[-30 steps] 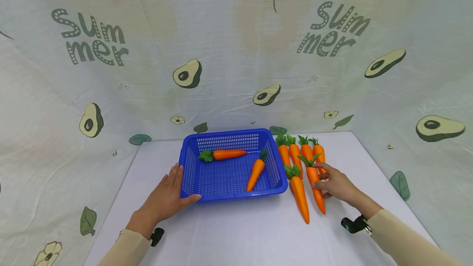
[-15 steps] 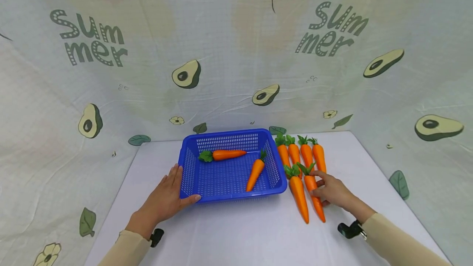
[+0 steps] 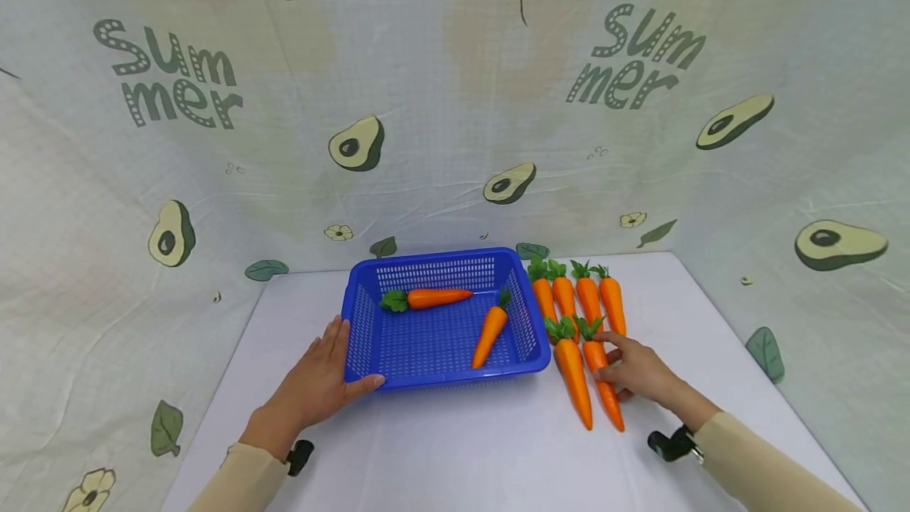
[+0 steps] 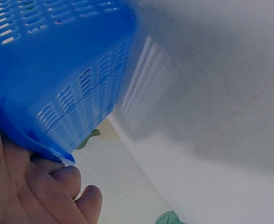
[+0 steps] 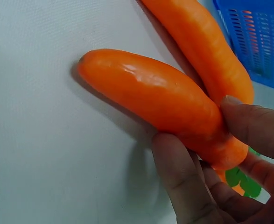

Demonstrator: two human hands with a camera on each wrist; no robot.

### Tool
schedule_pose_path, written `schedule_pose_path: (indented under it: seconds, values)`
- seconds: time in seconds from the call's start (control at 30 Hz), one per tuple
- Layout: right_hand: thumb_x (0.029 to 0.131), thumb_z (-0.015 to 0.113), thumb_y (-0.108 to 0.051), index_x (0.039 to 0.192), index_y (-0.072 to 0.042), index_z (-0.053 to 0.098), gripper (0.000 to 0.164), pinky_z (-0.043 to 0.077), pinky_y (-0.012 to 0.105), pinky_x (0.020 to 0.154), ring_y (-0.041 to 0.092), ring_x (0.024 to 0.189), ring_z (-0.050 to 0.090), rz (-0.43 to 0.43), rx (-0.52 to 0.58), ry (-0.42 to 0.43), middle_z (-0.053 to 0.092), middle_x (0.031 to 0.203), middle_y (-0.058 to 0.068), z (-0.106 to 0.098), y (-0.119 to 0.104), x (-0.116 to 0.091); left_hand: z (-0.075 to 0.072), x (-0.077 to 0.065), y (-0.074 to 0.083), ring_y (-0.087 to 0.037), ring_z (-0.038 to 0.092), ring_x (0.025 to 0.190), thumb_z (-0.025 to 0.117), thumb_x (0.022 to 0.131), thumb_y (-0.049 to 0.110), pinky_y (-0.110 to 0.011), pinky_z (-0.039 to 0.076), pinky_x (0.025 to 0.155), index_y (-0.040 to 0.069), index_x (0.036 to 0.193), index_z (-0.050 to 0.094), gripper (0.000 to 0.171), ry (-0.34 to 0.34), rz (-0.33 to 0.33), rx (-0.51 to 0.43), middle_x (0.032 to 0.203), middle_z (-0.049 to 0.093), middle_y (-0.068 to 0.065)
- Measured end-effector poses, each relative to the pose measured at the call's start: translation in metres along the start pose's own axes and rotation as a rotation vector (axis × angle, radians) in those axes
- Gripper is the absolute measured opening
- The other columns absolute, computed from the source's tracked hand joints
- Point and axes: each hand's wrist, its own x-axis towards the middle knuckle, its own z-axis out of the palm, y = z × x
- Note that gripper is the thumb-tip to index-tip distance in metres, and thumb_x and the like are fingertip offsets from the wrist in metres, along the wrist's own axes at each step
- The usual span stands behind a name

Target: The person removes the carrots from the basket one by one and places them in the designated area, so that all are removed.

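Observation:
My right hand [image 3: 635, 371] pinches an orange carrot [image 3: 604, 385] with green leaves, which lies on the white table. The right wrist view shows thumb and fingers on either side of this carrot [image 5: 146, 88] near its leafy end. Just left of it lies another carrot [image 3: 574, 385], leaves pointing away from me. My left hand [image 3: 316, 374] rests against the left side of the blue plastic basket [image 3: 426, 379], its fingers extended along the rim and the thumb at the near left corner. Inside the basket lie two carrots, one sideways [image 3: 439, 298] and one slanted [image 3: 490, 336].
Behind the right hand, a row of several carrots [image 3: 588, 297] lies beside the basket's right wall. A printed cloth [image 3: 426, 101] hangs at the table's back edge. Bare white tabletop [image 3: 441, 449] extends in front of the basket.
My right hand has drawn its carrot a little toward me and left, so its leaves sit level with the neighbouring carrot's. The left hand and basket stay in place.

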Motion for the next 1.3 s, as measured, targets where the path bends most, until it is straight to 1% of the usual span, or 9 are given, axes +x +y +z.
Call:
schedule_pose_path:
  seconds: [0.17, 0.4, 0.5, 0.67, 0.83, 0.97, 1.13, 1.3]
  values:
    - [0.081, 0.080, -0.024, 0.143, -0.010, 0.043, 0.073, 0.059, 0.034, 0.055, 0.019, 0.062, 0.065, 0.002, -0.003, 0.007, 0.063, 0.109, 0.017, 0.0017, -0.0008, -0.0010, 0.0017, 0.0004, -0.0012, -0.044, 0.018, 0.148, 0.038, 0.075, 0.090, -0.058, 0.020, 0.119, 0.000, 0.156, 0.006, 0.125, -0.002, -0.004, 0.004, 0.163, 0.007, -0.023]
    - [0.083, 0.077, -0.017, 0.140, -0.011, 0.046, 0.065, 0.059, 0.032, 0.056, 0.018, 0.064, 0.063, -0.022, -0.033, 0.036, 0.061, 0.113, 0.020, 0.0042, -0.0024, -0.0011, 0.0029, 0.0001, -0.0032, -0.044, 0.017, 0.148, 0.036, 0.074, 0.091, -0.058, 0.020, 0.119, 0.001, 0.156, 0.005, 0.126, -0.001, -0.005, -0.002, 0.163, 0.007, -0.023]
    - [0.084, 0.076, -0.018, 0.140, -0.010, 0.046, 0.064, 0.059, 0.032, 0.055, 0.018, 0.064, 0.063, -0.037, -0.040, 0.032, 0.061, 0.112, 0.021, 0.0043, -0.0029, -0.0013, 0.0028, 0.0001, -0.0039, -0.044, 0.017, 0.148, 0.036, 0.074, 0.091, -0.058, 0.019, 0.119, 0.000, 0.156, 0.005, 0.126, -0.004, -0.006, -0.008, 0.163, 0.007, -0.023]
    - [0.085, 0.075, -0.018, 0.140, -0.010, 0.046, 0.063, 0.059, 0.032, 0.055, 0.018, 0.065, 0.065, -0.032, -0.028, 0.022, 0.061, 0.112, 0.021, 0.0042, -0.0036, -0.0022, 0.0024, 0.0004, -0.0038, -0.043, 0.017, 0.148, 0.036, 0.074, 0.091, -0.057, 0.020, 0.119, 0.000, 0.156, 0.004, 0.126, -0.006, -0.004, -0.017, 0.163, 0.006, -0.022]
    - [0.085, 0.074, -0.018, 0.141, -0.009, 0.045, 0.063, 0.059, 0.033, 0.056, 0.018, 0.065, 0.064, -0.044, -0.032, 0.035, 0.061, 0.111, 0.020, 0.0047, -0.0046, -0.0038, 0.0004, 0.0003, -0.0026, -0.043, 0.017, 0.148, 0.037, 0.075, 0.090, -0.057, 0.021, 0.119, 0.000, 0.156, 0.006, 0.125, -0.001, 0.003, -0.025, 0.163, 0.007, -0.022]
    - [0.086, 0.074, -0.020, 0.142, -0.009, 0.043, 0.065, 0.060, 0.032, 0.058, 0.017, 0.067, 0.064, -0.045, -0.043, 0.038, 0.060, 0.115, 0.021, 0.0047, -0.0048, -0.0034, -0.0008, -0.0001, -0.0018, -0.043, 0.018, 0.148, 0.039, 0.075, 0.090, -0.057, 0.020, 0.119, 0.000, 0.156, 0.005, 0.125, -0.007, 0.002, -0.028, 0.163, 0.007, -0.022]
    - [0.084, 0.075, -0.022, 0.142, -0.006, 0.044, 0.068, 0.059, 0.031, 0.061, 0.017, 0.073, 0.062, -0.080, -0.096, 0.057, 0.058, 0.118, 0.022, 0.0041, -0.0037, -0.0003, -0.0011, 0.0001, -0.0009, -0.043, 0.017, 0.148, 0.041, 0.076, 0.088, -0.057, 0.020, 0.119, 0.000, 0.156, 0.005, 0.124, -0.007, 0.004, -0.029, 0.163, 0.008, -0.022]
    - [0.082, 0.077, -0.022, 0.139, -0.002, 0.048, 0.066, 0.059, 0.032, 0.065, 0.020, 0.083, 0.062, -0.134, -0.197, 0.102, 0.060, 0.117, 0.022, 0.0034, -0.0043, 0.0013, -0.0013, 0.0010, -0.0004, -0.042, 0.016, 0.149, 0.041, 0.076, 0.088, -0.057, 0.020, 0.119, 0.001, 0.156, 0.003, 0.124, -0.014, 0.003, -0.030, 0.163, 0.007, -0.021]
